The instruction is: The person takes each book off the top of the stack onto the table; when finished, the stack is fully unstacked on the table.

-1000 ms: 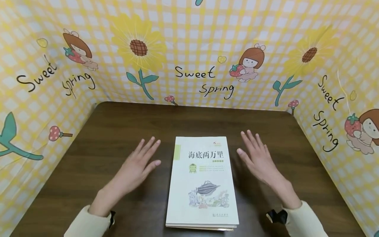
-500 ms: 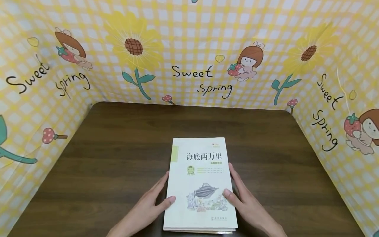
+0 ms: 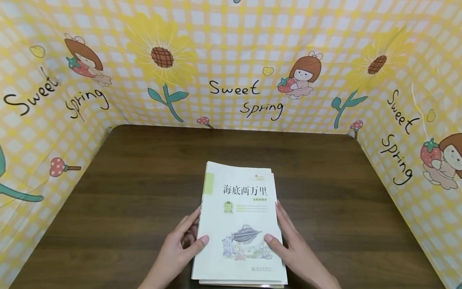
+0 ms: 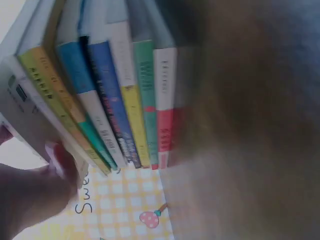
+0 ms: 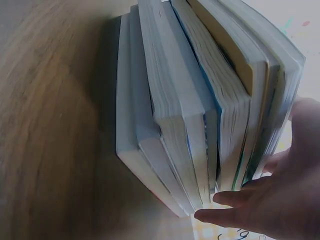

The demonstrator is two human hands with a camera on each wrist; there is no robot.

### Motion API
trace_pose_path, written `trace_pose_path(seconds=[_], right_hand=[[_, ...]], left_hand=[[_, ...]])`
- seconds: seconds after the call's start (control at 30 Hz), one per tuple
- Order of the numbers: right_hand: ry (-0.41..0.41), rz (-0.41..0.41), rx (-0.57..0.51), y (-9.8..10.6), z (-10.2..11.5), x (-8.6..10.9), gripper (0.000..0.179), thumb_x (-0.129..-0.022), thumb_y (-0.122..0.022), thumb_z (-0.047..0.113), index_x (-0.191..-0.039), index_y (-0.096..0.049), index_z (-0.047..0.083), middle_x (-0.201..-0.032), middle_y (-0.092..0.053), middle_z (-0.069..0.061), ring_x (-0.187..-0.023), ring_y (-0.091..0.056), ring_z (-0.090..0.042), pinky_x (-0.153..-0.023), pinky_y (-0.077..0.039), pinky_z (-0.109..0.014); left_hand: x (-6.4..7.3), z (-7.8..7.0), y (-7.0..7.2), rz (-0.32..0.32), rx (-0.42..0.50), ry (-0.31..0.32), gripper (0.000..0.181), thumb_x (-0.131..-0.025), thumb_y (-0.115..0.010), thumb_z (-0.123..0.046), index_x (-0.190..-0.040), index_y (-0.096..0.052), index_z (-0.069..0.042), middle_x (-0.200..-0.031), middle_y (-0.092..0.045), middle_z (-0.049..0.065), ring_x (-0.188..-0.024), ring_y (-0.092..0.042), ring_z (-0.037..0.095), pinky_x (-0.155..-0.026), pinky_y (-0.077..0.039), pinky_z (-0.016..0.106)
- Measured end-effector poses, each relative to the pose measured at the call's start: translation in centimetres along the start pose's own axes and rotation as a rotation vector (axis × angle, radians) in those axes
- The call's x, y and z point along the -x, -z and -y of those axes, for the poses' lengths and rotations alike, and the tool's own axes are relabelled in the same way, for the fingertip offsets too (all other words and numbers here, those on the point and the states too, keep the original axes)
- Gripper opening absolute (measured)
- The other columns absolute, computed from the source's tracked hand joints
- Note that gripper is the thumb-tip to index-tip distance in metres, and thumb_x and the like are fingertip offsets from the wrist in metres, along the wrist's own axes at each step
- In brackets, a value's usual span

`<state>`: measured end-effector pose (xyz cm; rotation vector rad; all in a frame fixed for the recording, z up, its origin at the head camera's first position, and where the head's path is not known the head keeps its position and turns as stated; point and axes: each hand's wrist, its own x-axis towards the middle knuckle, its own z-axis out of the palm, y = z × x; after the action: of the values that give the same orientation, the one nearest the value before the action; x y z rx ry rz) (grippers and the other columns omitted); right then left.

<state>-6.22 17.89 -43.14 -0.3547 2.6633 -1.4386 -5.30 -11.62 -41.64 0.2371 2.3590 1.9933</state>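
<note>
A white paperback book (image 3: pixel 242 224) with Chinese characters and a submarine drawing lies on top of a stack of books. Its far left corner shows higher, and the pale book beneath peeks out at the right and near edges. My left hand (image 3: pixel 177 249) grips it by the spine side, thumb on the cover; those fingers are partly hidden. With its thumb on the cover, my right hand (image 3: pixel 297 253) holds the opposite edge, fingers along the side. Several coloured spines (image 4: pixel 112 105) show below in the left wrist view; page edges (image 5: pixel 175 100) show in the right wrist view.
The stack stands near the front of a dark brown wooden table (image 3: pixel 144 172). A yellow checked cloth (image 3: pixel 234 52) with flowers and cartoon figures walls in the back and both sides.
Both hands, spread apart over the table at first, have come in to the stack's sides and taken hold of the top book. That book has shifted slightly left against those below.
</note>
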Motion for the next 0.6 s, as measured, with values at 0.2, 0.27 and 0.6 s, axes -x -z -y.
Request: trace_pose_path(seconds=[0.2,0.27,0.6], right_hand=[[-0.009,-0.011,-0.004,-0.4,0.3,-0.2,0.069,-0.097,-0.057,0.038,-0.154,-0.017,0.037,-0.161,-0.008,0.009,-0.145,-0.015,-0.021,-0.105,-0.029,-0.061],[0.006,-0.015,-0.001,-0.5,0.3,-0.2,0.066,-0.099,-0.055,0.036,-0.153,-0.019,0.036,-0.161,-0.008,0.009,-0.144,-0.016,-0.022,-0.105,-0.029,-0.060],[-0.059,0.018,-0.082,-0.2,-0.3,0.5,0.065,-0.096,-0.058,0.037,-0.151,-0.023,0.041,-0.160,-0.008,0.012,-0.141,-0.025,-0.024,-0.099,-0.045,-0.040]], left_hand=[[-0.1,-0.5,0.9,0.150,0.303,0.157,0.068,-0.095,-0.059,-0.005,-0.152,-0.022,-0.006,-0.129,-0.050,0.031,-0.092,-0.068,0.026,-0.068,-0.058,0.043],[-0.1,-0.4,1.3,0.172,0.336,0.167,0.068,-0.096,-0.057,-0.005,-0.152,-0.019,-0.006,-0.131,-0.048,0.031,-0.093,-0.067,0.027,-0.067,-0.058,0.047],[-0.6,0.1,4.3,0.185,0.458,0.069,0.067,-0.096,-0.051,0.003,-0.151,-0.012,0.005,-0.132,-0.054,0.012,-0.099,-0.066,0.029,-0.067,-0.056,0.050]])
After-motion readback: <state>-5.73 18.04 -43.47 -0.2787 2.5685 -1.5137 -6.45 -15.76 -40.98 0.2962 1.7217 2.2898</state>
